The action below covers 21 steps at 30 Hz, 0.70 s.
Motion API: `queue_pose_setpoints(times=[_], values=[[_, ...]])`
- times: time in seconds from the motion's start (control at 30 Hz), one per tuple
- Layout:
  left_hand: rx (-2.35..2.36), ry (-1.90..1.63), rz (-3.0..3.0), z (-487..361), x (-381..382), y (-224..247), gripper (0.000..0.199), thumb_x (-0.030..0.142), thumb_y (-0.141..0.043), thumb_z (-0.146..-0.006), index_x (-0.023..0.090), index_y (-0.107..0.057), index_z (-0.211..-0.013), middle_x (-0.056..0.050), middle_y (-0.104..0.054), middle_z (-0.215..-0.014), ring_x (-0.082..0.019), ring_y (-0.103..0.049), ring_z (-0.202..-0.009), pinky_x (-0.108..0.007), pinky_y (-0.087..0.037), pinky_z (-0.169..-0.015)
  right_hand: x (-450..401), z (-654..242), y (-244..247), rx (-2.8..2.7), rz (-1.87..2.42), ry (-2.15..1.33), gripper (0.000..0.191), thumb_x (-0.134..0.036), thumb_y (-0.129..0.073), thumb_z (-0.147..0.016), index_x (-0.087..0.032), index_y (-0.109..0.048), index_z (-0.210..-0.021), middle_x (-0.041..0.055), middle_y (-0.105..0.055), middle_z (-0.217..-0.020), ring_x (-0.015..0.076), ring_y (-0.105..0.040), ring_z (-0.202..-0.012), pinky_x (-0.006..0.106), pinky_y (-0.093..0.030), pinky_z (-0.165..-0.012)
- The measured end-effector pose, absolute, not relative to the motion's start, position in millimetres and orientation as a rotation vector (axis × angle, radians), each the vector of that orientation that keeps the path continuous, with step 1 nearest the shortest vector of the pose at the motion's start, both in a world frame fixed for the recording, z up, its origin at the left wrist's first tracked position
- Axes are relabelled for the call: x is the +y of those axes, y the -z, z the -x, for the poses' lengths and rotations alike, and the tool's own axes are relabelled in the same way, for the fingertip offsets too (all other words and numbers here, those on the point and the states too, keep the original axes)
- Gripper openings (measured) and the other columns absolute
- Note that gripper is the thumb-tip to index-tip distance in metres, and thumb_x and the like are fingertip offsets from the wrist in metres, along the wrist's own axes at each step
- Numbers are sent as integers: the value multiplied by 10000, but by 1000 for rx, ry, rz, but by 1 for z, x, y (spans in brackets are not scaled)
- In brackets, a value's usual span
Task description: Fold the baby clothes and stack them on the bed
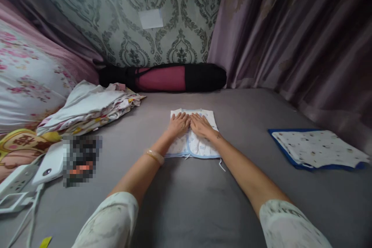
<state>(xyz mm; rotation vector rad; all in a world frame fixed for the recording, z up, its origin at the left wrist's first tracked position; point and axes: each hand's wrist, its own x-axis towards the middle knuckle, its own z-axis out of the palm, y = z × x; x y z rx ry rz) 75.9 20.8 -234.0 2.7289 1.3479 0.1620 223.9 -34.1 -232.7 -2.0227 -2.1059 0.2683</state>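
A small white baby garment (203, 147) with a pale print, light blue edging and thin ties lies flat on the grey sheet. My left hand (178, 124) rests palm down on its left half, fingers stretched toward the far edge. Beside it, my right hand (202, 126) presses flat on the right half, and the two hands nearly meet at the middle. Neither hand grasps the fabric. One tie trails onto the sheet below the near right corner. The parts of the garment under my palms are hidden.
Folded printed cloths (319, 149) lie at the right. At the left are a pile of clothes (93, 104), a floral pillow (26, 73), a white phone-like device (52, 164) and a power strip (17, 180) with cables. A long black and red bag (162, 78) lies against the wall.
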Motion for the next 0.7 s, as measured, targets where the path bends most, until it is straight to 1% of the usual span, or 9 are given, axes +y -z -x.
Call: queue_pose_setpoints(times=[0.13, 0.27, 0.33, 0.4, 0.47, 0.53, 0.57, 0.63, 0.7], values=[[1438, -235, -2677, -72, 33, 238, 604, 435, -200, -989, 96, -341, -1469, -145, -309, -1546, -309, -219, -1445, -490, -186, -1166, -29, -240, 237, -1919, 2122, -118, 586, -350, -217, -981, -81, -302, -1494, 125, -261, -1564, 257, -168, -1455, 489, -48, -1169], [1420, -220, -2616, -72, 43, 249, 598, 448, -225, -984, 116, -336, -1468, -149, -285, -1556, -322, -205, -1448, -517, -184, -1155, -24, -249, 245, -1907, 2138, -171, 580, -376, -251, -984, -89, -324, -1483, 134, -276, -1558, 263, -185, -1450, 491, -41, -1170], [1429, -260, -2560, -68, 45, 249, 579, 448, -241, -982, 140, -333, -1465, -144, -278, -1560, -307, -205, -1450, -512, -195, -1149, -24, -254, 243, -1860, 2084, -237, 564, -381, -283, -979, -108, -354, -1468, 131, -285, -1556, 252, -207, -1445, 462, -97, -1171], [1500, -369, -2503, -57, 42, 246, 554, 438, -281, -975, 148, -360, -1440, -162, -320, -1534, -299, -275, -1424, -487, -248, -1126, -29, -262, 238, -1741, 2008, -259, 529, -355, -318, -968, -114, -404, -1431, 141, -356, -1522, 230, -296, -1410, 396, -219, -1143], [1601, -486, -2454, -37, 34, 243, 534, 426, -367, -949, 126, -420, -1387, -203, -446, -1429, -306, -417, -1327, -451, -334, -1066, -44, -274, 234, -1578, 1968, -242, 479, -312, -355, -950, -111, -464, -1371, 160, -511, -1396, 220, -459, -1296, 340, -357, -1050], [1659, -509, -2405, -13, 20, 240, 525, 410, -477, -899, 92, -479, -1316, -213, -594, -1215, -309, -545, -1161, -418, -409, -971, -68, -286, 231, -1457, 2014, -274, 421, -282, -414, -925, -118, -520, -1297, 146, -660, -1163, 223, -607, -1083, 317, -445, -910], [1673, -496, -2359, 0, 12, 239, 506, 399, -510, -880, 87, -504, -1278, -189, -641, -1099, -298, -584, -1079, -400, -431, -929, -81, -291, 231, -1426, 2069, -323, 390, -273, -444, -913, -126, -545, -1260, 127, -695, -1055, 219, -641, -978, 305, -461, -841], [1680, -466, -2225, 20, -6, 235, 463, 389, -527, -868, 103, -528, -1233, -124, -674, -919, -258, -627, -933, -353, -458, -841, -107, -297, 229, -1411, 2138, -385, 337, -261, -497, -890, -136, -579, -1193, 89, -711, -908, 195, -651, -839, 269, -452, -737], [1682, -452, -2119, 31, -24, 232, 442, 397, -534, -862, 118, -540, -1205, -86, -671, -839, -230, -633, -843, -320, -460, -779, -129, -296, 227, -1423, 2171, -420, 313, -261, -533, -876, -133, -592, -1155, 64, -702, -827, 176, -635, -762, 250, -425, -680]])
